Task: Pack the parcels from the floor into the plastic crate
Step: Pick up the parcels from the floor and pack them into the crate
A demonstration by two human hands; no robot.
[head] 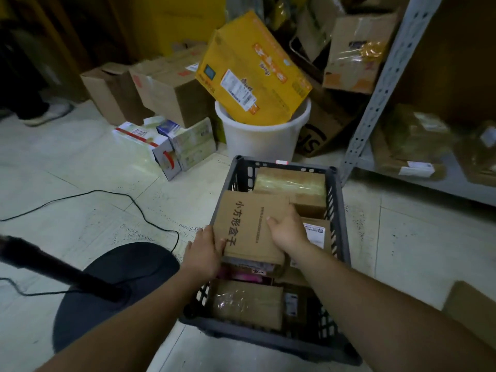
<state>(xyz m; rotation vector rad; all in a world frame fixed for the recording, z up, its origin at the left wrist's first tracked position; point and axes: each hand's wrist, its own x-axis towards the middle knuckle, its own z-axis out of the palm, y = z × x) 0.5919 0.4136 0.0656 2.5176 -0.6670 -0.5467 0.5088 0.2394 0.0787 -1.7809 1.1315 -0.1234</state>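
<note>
A dark grey plastic crate (339, 210) stands on the tiled floor in front of me, holding several cardboard parcels. On top of them lies a flat brown box with black printed characters (244, 218). My left hand (205, 252) grips its near left corner at the crate's left wall. My right hand (288, 229) lies on the box's right side, fingers curled over its edge. A taped brown parcel (291, 185) fills the far end of the crate, and another taped parcel (249, 304) sits at the near end.
Two white printed cartons (166, 146) lie on the floor to the far left. A white bucket (265, 140) holds a yellow box (252, 71). Brown boxes are piled behind. A metal shelf (375, 89) stands at the right. A black fan base (115, 285) and cable (107, 194) are at the left.
</note>
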